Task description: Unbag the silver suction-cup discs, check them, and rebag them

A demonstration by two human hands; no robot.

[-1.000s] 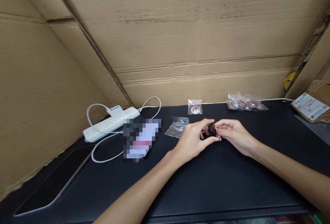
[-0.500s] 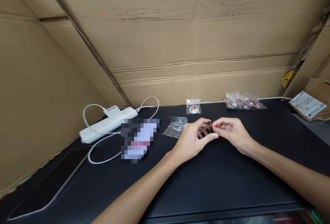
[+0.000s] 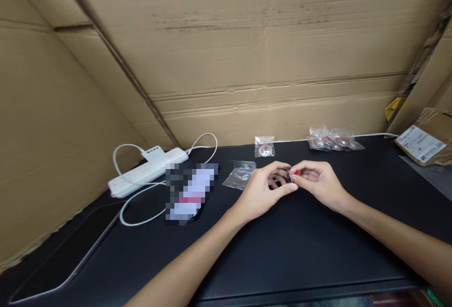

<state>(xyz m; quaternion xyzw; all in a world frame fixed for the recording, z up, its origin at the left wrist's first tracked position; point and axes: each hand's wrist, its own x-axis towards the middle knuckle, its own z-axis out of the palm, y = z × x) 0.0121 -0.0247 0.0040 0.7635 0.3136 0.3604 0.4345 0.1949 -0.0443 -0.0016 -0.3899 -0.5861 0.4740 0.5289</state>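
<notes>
Between my hands a small round metal disc with a red knob [image 3: 289, 175] stands on edge, its thin side towards me. My left hand [image 3: 260, 187] is curved around the disc's left side, fingers and thumb closed at its rim. On the other side, my right hand [image 3: 321, 182] pinches it near the red knob; the fingertips partly hide the knob. Just behind my left hand lies a clear plastic bag [image 3: 240, 174]. Farther back is a similar metal disc with a red knob [image 3: 265, 149] in a clear bag.
Several more bagged discs [image 3: 334, 141] lie in a heap by the cardboard wall [image 3: 247, 52]. To the left are a white power strip [image 3: 148, 170] with looping cables, a pixelated phone-like object [image 3: 192, 194] and a dark flat panel [image 3: 67, 250]. A labelled brown package [image 3: 423, 142] sits at right.
Both hands stay in nearly the same place on the disc. The disc now shows more edge-on, and the fingers have shifted slightly.
</notes>
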